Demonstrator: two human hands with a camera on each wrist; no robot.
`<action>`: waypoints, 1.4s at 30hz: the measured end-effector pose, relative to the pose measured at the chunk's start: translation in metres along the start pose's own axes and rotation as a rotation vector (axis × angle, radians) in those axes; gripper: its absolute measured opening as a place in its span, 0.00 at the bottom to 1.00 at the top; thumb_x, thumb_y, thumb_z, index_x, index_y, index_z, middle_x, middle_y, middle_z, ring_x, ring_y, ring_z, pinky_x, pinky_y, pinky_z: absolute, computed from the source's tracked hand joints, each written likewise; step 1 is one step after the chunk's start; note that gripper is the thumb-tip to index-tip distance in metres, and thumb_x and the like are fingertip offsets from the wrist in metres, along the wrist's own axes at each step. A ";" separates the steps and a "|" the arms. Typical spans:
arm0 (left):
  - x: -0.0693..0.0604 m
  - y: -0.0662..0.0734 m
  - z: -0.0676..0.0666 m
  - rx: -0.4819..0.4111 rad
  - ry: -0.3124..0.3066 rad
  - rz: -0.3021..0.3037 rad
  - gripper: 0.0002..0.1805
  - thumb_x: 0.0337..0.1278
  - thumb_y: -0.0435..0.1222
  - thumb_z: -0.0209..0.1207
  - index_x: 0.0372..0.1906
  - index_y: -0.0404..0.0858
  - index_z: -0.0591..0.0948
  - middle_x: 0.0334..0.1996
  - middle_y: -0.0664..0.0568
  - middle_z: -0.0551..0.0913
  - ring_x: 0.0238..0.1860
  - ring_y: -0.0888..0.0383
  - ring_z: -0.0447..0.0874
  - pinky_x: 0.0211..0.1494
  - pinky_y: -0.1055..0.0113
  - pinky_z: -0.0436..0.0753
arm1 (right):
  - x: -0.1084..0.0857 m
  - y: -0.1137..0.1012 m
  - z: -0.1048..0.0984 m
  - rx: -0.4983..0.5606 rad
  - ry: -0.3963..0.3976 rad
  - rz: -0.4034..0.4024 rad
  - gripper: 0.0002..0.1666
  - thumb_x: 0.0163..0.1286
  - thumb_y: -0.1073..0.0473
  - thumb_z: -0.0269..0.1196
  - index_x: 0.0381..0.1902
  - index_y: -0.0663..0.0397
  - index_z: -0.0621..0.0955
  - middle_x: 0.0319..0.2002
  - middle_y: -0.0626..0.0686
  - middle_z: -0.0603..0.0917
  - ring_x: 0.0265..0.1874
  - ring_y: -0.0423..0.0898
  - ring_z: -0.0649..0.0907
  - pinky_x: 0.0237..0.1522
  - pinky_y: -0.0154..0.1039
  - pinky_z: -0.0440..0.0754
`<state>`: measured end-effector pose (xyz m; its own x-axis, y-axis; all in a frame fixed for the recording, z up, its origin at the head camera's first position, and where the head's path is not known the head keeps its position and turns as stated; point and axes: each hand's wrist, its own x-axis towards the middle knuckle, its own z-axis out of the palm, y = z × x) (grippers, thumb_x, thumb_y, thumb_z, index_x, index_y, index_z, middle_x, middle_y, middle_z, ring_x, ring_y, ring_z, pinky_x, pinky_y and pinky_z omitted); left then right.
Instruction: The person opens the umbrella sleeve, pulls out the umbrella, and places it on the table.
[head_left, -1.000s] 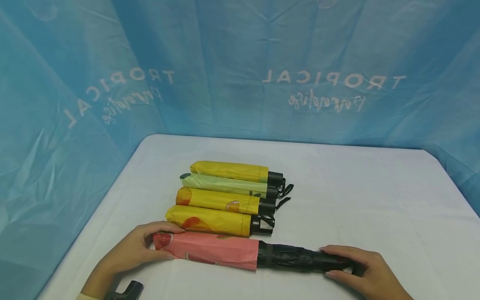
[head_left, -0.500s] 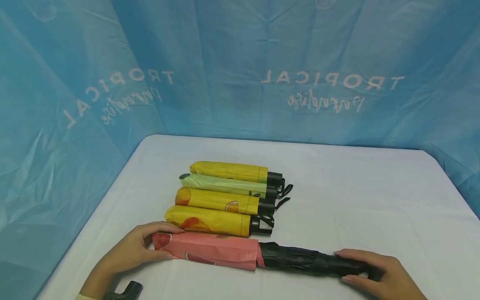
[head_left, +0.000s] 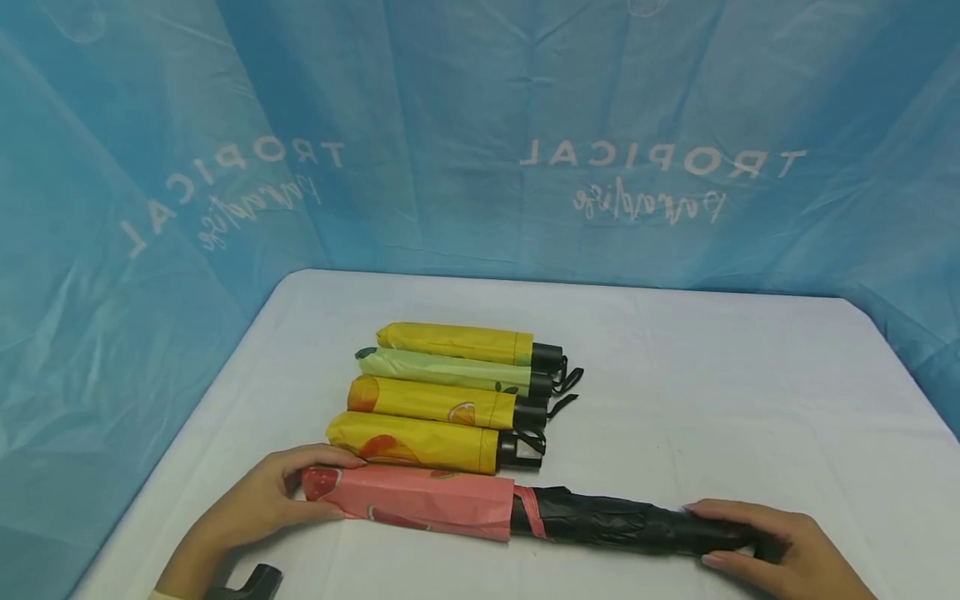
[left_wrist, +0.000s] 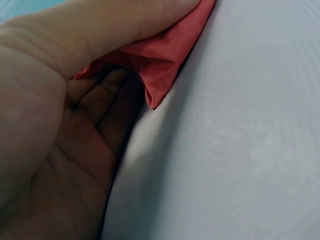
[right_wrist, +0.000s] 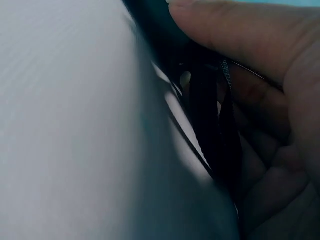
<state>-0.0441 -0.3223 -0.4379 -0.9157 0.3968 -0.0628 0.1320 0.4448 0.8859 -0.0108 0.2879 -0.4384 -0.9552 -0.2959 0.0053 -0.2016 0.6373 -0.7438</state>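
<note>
A pink umbrella sleeve (head_left: 442, 507) with fruit prints lies at the front of the table, and a folded black umbrella (head_left: 607, 520) sticks out of its right end. Beside the sleeve's opening shows a pink strap (head_left: 531, 510) against the black cloth. My left hand (head_left: 262, 496) holds the sleeve's closed left end between thumb and fingers; its red corner (left_wrist: 160, 65) shows in the left wrist view. At the other end my right hand (head_left: 787, 546) grips the umbrella's black handle. In the right wrist view a dark wrist loop (right_wrist: 205, 110) hangs by the palm.
Behind the pink sleeve lie several sleeved umbrellas in a row: a yellow one (head_left: 420, 442), an orange-printed yellow one (head_left: 435, 402), a pale green one (head_left: 450, 369) and another yellow one (head_left: 457, 340). The white table (head_left: 712, 375) meets a blue curtain (head_left: 480, 225) at the back.
My right hand has moved right with the handle, and more of the black umbrella has come out of the sleeve. The pink strap has come into view. My left hand stays on the sleeve's end.
</note>
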 end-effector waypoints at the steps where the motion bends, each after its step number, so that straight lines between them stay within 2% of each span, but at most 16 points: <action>1: 0.000 0.000 0.000 0.002 0.002 -0.002 0.28 0.51 0.38 0.76 0.60 0.49 0.83 0.58 0.56 0.84 0.58 0.61 0.79 0.60 0.72 0.78 | 0.000 0.001 0.000 0.004 0.000 -0.001 0.30 0.58 0.49 0.77 0.60 0.35 0.84 0.53 0.40 0.87 0.50 0.35 0.85 0.50 0.38 0.85; 10: 0.000 -0.001 0.000 -0.001 -0.002 -0.009 0.28 0.52 0.37 0.76 0.60 0.49 0.83 0.58 0.56 0.84 0.58 0.60 0.79 0.60 0.72 0.78 | -0.001 0.003 0.001 0.016 -0.004 0.002 0.30 0.58 0.49 0.76 0.60 0.35 0.83 0.55 0.40 0.86 0.51 0.35 0.84 0.52 0.38 0.85; 16: 0.000 0.001 -0.001 0.003 0.005 0.004 0.27 0.52 0.37 0.76 0.60 0.48 0.83 0.57 0.54 0.85 0.57 0.61 0.80 0.59 0.72 0.78 | -0.007 0.010 -0.001 -0.064 0.034 0.003 0.30 0.57 0.49 0.77 0.59 0.33 0.84 0.53 0.39 0.87 0.50 0.33 0.84 0.49 0.36 0.85; 20: 0.000 0.001 -0.002 0.005 0.003 0.012 0.28 0.52 0.36 0.76 0.60 0.47 0.83 0.57 0.54 0.85 0.56 0.61 0.80 0.59 0.72 0.79 | -0.012 0.015 -0.004 -0.079 0.036 0.008 0.29 0.58 0.49 0.77 0.59 0.34 0.84 0.53 0.39 0.86 0.51 0.32 0.83 0.49 0.37 0.85; 28: 0.000 -0.001 0.000 0.018 0.006 -0.021 0.28 0.52 0.38 0.76 0.61 0.50 0.83 0.58 0.57 0.84 0.56 0.61 0.80 0.59 0.71 0.80 | -0.017 0.028 -0.014 -0.049 0.000 0.035 0.28 0.61 0.53 0.76 0.59 0.39 0.84 0.53 0.41 0.87 0.42 0.37 0.83 0.42 0.34 0.85; 35: 0.000 -0.001 0.000 0.014 0.006 -0.024 0.28 0.52 0.38 0.76 0.61 0.50 0.83 0.58 0.57 0.84 0.57 0.61 0.79 0.59 0.71 0.79 | -0.022 0.039 -0.020 -0.038 -0.032 0.065 0.27 0.64 0.54 0.74 0.61 0.41 0.83 0.55 0.42 0.86 0.46 0.33 0.84 0.43 0.37 0.86; 42: 0.000 0.000 0.000 0.012 0.006 -0.026 0.28 0.52 0.38 0.76 0.61 0.50 0.83 0.58 0.57 0.84 0.57 0.60 0.79 0.59 0.71 0.79 | -0.026 0.048 -0.029 -0.056 -0.061 0.122 0.25 0.66 0.51 0.72 0.61 0.40 0.83 0.57 0.41 0.84 0.52 0.28 0.80 0.49 0.35 0.85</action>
<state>-0.0441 -0.3221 -0.4375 -0.9213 0.3799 -0.0832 0.1123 0.4647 0.8783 -0.0020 0.3467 -0.4552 -0.9587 -0.2558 -0.1245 -0.0986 0.7094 -0.6979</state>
